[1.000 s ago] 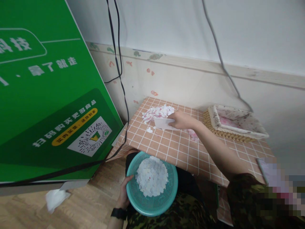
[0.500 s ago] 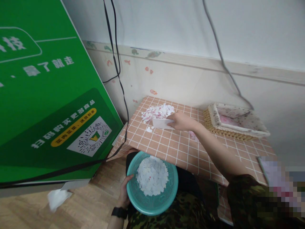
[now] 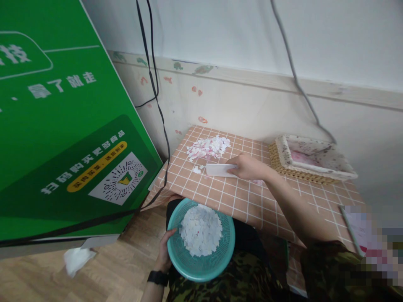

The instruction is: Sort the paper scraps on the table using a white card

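A white card (image 3: 217, 170) beside a paper heap (image 3: 209, 147): as I judge, a sweeping step.
Nearest, the left hand (image 3: 165, 248) grasps the rim of the teal colander (image 3: 201, 270), which rests on the lap (image 3: 247, 239) and holds pale paper bits (image 3: 201, 230). Beyond the colander, over the checked table (image 3: 220, 197), the right hand (image 3: 247, 166) pinches the card; whether its edge touches the surface, I cannot tell. The heap lies farther from the colander, just past the card, with a few loose pieces (image 3: 197, 169) at its near side. The next move, I think, calls for a low edge and a steady colander.
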`<state>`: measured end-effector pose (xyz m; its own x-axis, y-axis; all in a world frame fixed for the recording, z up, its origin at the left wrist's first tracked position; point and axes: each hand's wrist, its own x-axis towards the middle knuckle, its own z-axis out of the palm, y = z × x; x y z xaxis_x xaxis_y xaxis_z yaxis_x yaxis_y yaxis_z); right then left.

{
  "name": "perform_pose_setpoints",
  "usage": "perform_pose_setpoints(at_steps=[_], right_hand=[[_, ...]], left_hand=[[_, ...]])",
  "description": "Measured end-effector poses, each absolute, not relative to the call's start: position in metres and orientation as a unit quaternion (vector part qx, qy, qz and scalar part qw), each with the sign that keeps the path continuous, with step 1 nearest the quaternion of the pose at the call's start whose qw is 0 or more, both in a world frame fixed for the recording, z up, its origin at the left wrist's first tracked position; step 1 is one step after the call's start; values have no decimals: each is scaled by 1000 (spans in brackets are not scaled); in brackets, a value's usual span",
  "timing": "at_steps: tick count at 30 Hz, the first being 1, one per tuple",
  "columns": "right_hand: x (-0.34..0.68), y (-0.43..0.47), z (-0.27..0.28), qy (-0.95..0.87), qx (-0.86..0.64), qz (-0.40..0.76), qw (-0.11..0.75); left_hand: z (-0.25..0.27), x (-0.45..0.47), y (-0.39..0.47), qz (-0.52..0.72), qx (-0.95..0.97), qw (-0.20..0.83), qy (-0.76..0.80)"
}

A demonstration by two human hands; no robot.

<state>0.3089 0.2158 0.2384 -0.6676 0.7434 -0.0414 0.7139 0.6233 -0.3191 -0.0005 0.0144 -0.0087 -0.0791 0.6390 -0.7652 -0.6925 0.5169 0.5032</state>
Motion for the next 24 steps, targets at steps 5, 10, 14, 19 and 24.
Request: perform_pose_setpoints(at_steps=[5,10,14,19,24], right_hand=[[306,218,234,-896,-419,134,59],[308,218,232,-888,-433,129,83],[307,213,227,-882,-441,147,78],[300,202,221,-876,-451,148,83],[302,190,220,-888,-414,174,102]], left_hand=[[-13,-2,13,481,-32,696,532],[-6,0,13,487,-35,691,533],[-3,2,14,487,-36,688,536],[-3,3,15,488,-39,691,531],[1,3,15,478,-38,704,524]])
